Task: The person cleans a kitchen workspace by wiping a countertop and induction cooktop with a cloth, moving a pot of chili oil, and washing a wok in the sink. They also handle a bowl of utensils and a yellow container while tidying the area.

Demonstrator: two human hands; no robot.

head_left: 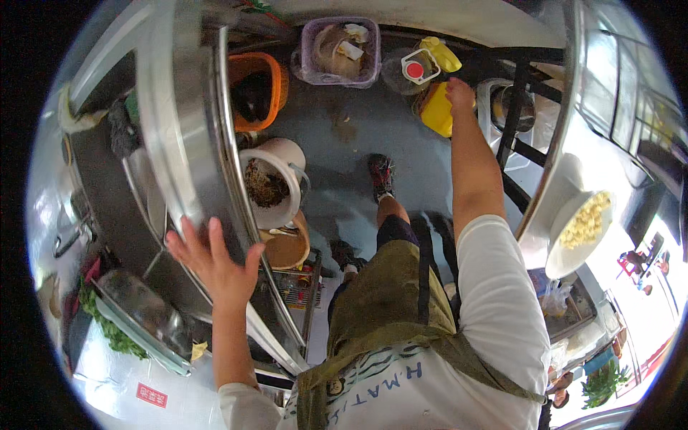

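My left hand [220,269] lies with spread fingers at the metal edge of a stainless steel counter [183,134]; whether it presses on it I cannot tell. My right arm reaches far forward, and my right hand [460,94] is at the top of a yellow plastic container [438,110] near the floor. Its fingers look bent, but the grip is too small to make out. Just beyond stand a clear plastic jug with a red cap [414,70] and a yellow bottle or pouch [442,52]. A purple plastic basket [379,51] with pale items inside stands further left.
Along the left stand an orange basket [278,91], a white bucket [293,153] with dark scraps and a brown bin [301,242]. At right, a black metal frame [513,113] stands beneath a counter that bears a white bowl [561,263] of pale yellow pieces. My feet are on the grey floor [344,177].
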